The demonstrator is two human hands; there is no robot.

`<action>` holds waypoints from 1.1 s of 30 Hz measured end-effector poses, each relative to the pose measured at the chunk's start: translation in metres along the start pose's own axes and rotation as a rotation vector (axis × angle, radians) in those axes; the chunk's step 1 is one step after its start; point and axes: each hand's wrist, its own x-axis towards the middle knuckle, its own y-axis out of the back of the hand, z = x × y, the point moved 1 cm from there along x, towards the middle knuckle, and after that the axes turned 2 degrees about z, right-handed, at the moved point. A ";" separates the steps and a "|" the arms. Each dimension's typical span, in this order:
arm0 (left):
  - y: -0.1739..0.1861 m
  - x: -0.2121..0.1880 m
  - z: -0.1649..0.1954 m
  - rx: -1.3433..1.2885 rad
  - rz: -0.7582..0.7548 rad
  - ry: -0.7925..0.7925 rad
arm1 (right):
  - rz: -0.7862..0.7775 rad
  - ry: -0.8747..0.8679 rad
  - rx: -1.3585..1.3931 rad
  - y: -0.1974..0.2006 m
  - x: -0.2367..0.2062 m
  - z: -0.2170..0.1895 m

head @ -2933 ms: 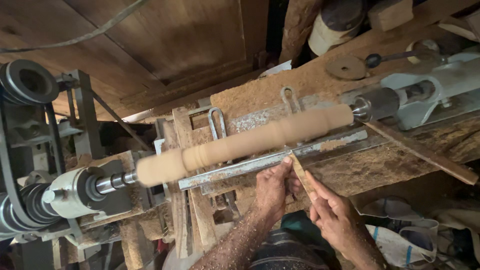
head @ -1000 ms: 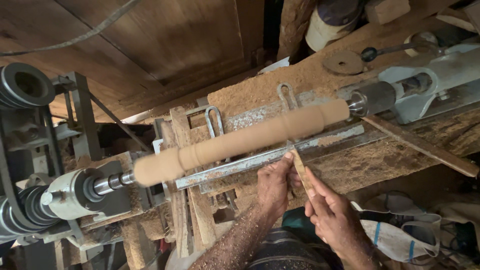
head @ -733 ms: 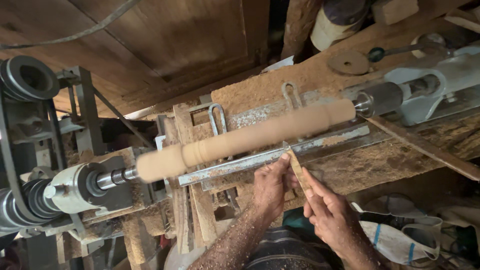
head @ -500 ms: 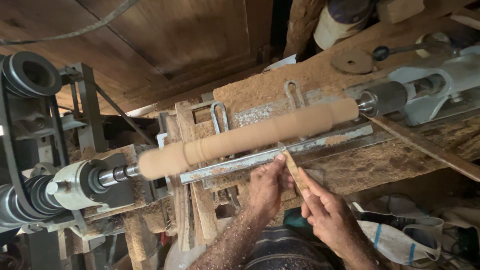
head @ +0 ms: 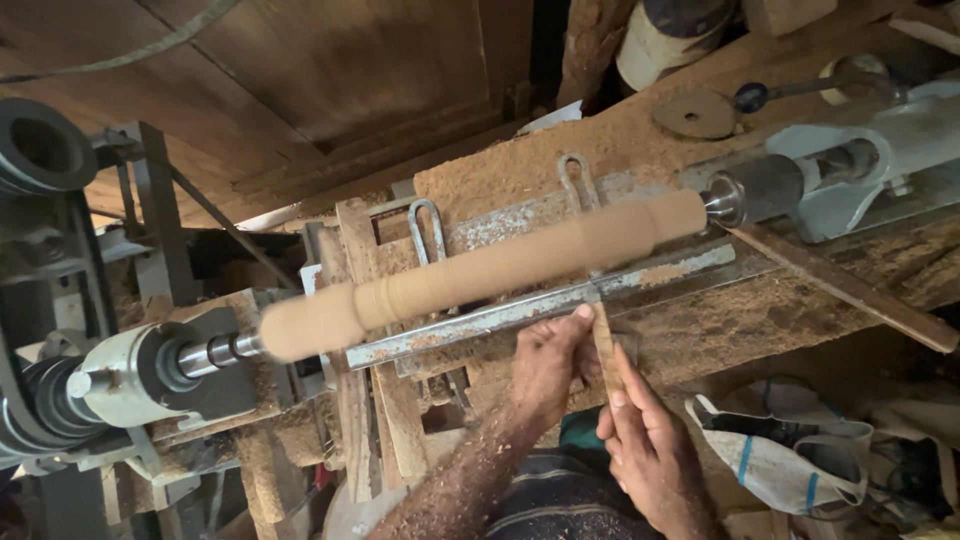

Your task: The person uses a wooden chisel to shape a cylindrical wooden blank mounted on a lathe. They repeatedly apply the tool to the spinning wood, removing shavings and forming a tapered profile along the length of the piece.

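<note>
Wooden spindle [head: 480,270] pale, rounded, grooved, mounted across the lathe [head: 150,370]

chisel [head: 604,345] tip shifted slightly left along tool rest [head: 540,305]

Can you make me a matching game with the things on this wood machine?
Things:
1. spindle
2. tool
3. bag
4. disc

Places:
A. on the floor, lower right
B. held in both hands
C. flat on the sawdust, upper right
D. clamped between the two metal ends of the lathe

Pairs: 1-D, 2-B, 3-A, 4-C
</note>
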 end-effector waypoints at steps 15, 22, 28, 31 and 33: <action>-0.007 0.003 0.001 0.061 0.044 -0.074 | 0.089 -0.009 0.127 -0.016 0.001 0.005; -0.009 0.003 0.000 0.035 0.055 -0.034 | 0.057 -0.084 0.118 -0.008 0.004 -0.002; -0.012 0.004 -0.002 0.017 0.059 -0.031 | 0.063 -0.092 0.041 -0.002 0.006 -0.008; -0.013 0.005 -0.002 0.002 0.066 -0.020 | 0.050 -0.125 0.004 0.005 0.007 -0.014; -0.014 0.005 -0.003 -0.015 0.077 -0.025 | 0.035 -0.135 -0.023 0.008 0.008 -0.018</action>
